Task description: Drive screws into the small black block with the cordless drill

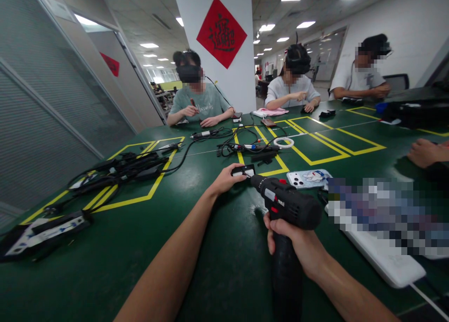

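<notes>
The right hand (298,242) is wrapped tight round the handle of a black power drill with red buttons (291,205). Its tip is right at a small black and white block (243,171), pinched by the left hand (226,179) on the green worktop (210,266).

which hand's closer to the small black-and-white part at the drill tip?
Left. The left hand holds the part; the right hand sits behind it, nearer the person, gripping the drill by its handle.
</notes>
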A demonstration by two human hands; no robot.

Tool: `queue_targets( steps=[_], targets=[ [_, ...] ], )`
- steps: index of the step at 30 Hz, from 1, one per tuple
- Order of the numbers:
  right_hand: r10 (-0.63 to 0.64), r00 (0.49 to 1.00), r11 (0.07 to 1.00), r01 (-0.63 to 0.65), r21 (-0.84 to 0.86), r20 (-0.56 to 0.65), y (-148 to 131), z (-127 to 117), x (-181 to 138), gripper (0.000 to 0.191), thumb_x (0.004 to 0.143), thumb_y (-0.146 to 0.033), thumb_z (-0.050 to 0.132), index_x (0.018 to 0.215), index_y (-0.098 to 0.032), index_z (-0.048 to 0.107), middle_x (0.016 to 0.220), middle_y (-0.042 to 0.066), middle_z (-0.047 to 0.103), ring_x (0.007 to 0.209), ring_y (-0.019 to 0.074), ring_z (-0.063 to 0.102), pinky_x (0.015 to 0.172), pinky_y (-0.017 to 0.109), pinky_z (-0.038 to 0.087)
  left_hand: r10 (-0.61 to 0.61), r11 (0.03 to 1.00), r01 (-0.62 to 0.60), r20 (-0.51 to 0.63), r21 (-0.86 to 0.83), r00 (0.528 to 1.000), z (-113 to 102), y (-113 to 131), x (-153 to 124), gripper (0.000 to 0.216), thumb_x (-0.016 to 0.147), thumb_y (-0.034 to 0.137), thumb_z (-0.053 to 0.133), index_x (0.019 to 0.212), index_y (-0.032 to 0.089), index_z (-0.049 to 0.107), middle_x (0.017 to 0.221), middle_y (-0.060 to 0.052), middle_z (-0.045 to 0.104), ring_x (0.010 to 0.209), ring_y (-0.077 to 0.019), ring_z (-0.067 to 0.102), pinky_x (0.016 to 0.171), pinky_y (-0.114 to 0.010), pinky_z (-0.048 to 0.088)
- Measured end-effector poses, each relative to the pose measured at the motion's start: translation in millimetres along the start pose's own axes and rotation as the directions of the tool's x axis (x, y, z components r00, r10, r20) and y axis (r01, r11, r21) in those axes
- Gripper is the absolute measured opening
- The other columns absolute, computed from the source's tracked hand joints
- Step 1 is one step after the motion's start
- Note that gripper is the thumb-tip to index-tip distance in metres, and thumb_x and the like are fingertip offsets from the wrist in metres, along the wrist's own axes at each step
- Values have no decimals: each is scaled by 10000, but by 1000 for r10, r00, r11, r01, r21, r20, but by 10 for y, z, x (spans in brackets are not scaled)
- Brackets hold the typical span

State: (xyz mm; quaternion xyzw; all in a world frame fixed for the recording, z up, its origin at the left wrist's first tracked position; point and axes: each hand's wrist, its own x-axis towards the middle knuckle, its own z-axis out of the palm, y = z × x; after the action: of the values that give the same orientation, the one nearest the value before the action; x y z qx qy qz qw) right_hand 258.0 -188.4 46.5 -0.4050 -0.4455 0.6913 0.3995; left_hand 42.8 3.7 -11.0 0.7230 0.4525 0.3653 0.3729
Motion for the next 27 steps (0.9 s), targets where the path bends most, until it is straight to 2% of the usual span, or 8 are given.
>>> queue_targets(
  steps=[11,19,27],
  targets=[
    [-9,1000,1000,9,7,-30,12,23,10,169,742,-312,503,792,-152,527,467,-2,539,452,114,449,507,239,348,-2,1000,2,14,-8,1000,-5,-5,-7,582,657,396,675,1169,173,510,1051,-62,623,909,-202,594,832,-337,466],
    [14,1000,1000,-14,19,-2,-18,11,-8,147,752,-297,508,777,-155,534,492,-1,546,484,121,472,553,252,373,-5,1000,5,10,-13,1000,-8,-8,2,585,653,394,682,1168,178,510,1065,-60,621,921,-200,593,844,-334,462],
    [-4,1000,1000,4,24,0,17,3,0,152,763,-298,508,813,-157,535,492,-2,547,473,115,457,518,236,354,13,999,-12,10,-31,1000,-6,-38,3,580,652,391,689,1164,181,517,1065,-59,620,930,-202,589,851,-335,457]
  ],
)
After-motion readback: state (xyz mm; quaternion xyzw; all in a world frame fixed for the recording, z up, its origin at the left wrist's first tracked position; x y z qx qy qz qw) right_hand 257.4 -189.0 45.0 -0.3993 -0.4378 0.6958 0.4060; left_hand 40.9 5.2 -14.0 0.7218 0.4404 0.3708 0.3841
